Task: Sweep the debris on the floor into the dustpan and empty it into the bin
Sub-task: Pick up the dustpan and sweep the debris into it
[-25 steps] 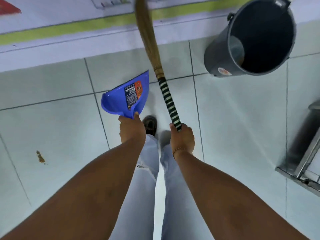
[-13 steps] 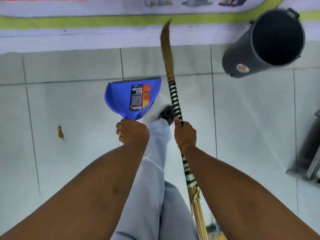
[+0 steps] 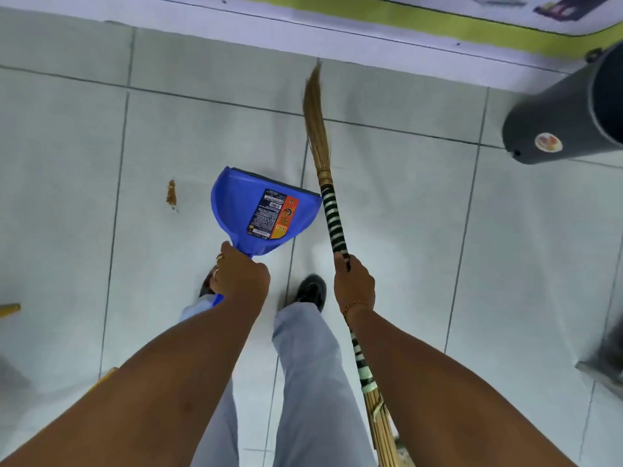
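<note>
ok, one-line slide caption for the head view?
Left hand holds blue dustpan, right hand grips broom; debris unswept.

I have one head-worn view only, looking steeply down past both forearms at the tiled floor (image 3: 404, 230) near a wall.

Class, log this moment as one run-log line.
left hand: grips dustpan | right hand: grips broom | debris: unswept | bin: far right
</note>
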`<state>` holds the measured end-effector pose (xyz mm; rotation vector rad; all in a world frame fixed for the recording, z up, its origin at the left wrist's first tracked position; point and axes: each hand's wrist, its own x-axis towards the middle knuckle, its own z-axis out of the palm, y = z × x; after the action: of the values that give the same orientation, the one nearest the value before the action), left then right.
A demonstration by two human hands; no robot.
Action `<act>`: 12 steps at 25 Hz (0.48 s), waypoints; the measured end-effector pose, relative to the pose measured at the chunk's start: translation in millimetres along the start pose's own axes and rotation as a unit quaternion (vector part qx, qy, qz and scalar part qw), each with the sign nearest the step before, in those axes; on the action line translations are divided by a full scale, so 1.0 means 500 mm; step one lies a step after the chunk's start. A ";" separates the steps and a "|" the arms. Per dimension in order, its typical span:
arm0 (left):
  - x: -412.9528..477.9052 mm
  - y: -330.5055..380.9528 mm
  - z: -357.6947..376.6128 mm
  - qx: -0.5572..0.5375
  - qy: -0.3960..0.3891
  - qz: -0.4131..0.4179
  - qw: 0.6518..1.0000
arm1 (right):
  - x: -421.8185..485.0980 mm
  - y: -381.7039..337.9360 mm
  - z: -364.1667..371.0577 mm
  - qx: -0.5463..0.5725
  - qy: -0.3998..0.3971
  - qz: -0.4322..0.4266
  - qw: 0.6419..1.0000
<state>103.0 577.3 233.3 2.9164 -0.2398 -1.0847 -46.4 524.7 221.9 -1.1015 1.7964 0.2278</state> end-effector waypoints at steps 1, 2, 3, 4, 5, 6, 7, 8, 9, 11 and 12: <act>0.019 -0.020 -0.018 0.009 0.003 0.006 1.000 | -0.009 -0.010 0.025 -0.001 0.003 -0.005 1.000; 0.030 -0.029 -0.030 0.009 0.006 0.009 1.000 | -0.012 -0.016 0.039 -0.007 0.008 -0.013 1.000; 0.043 -0.044 -0.046 0.001 0.009 0.007 1.000 | -0.020 -0.021 0.061 -0.016 0.011 -0.025 1.000; 0.059 -0.067 -0.066 -0.012 0.012 0.003 1.000 | -0.033 -0.031 0.091 -0.023 0.012 -0.035 0.999; 0.078 -0.099 -0.086 -0.026 0.017 -0.002 1.000 | -0.050 -0.043 0.129 -0.028 0.010 -0.044 0.999; 0.096 -0.131 -0.102 -0.036 0.023 -0.004 0.999 | -0.064 -0.056 0.166 -0.029 0.010 -0.051 0.998; 0.116 -0.163 -0.114 -0.042 0.027 -0.003 0.999 | -0.071 -0.069 0.203 -0.029 0.016 -0.054 0.998; 0.136 -0.202 -0.126 -0.039 0.028 -0.001 0.999 | -0.077 -0.080 0.244 -0.033 0.025 -0.051 0.998; 0.159 -0.239 -0.140 -0.032 0.028 0.002 0.999 | -0.079 -0.091 0.284 -0.036 0.035 -0.047 0.998; 0.214 -0.304 -0.165 -0.017 0.027 0.003 0.999 | -0.081 -0.117 0.353 -0.037 0.047 -0.050 0.997; 0.253 -0.344 -0.177 -0.020 0.024 -0.004 1.000 | -0.079 -0.130 0.396 -0.048 0.048 -0.057 0.996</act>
<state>278.7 724.9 205.9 2.9052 -0.2039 -1.0080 133.8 625.5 174.1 -1.2981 1.8166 0.1982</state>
